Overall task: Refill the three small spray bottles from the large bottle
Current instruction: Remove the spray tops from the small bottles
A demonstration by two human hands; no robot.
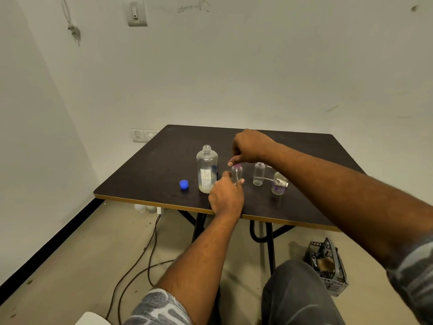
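The left hand [226, 195] grips the small clear plastic spray bottle [236, 173] mid-worktop [150, 170]; the right hand [249, 146] pinches its purple spray top [237, 164]; a jerk there could topple the uncapped large clear bottle [207, 170] just left, spilling it.

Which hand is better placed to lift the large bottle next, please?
Probably the left hand: it holds the small bottle right beside the large bottle; the right hand, pinching the purple top, would cross over.
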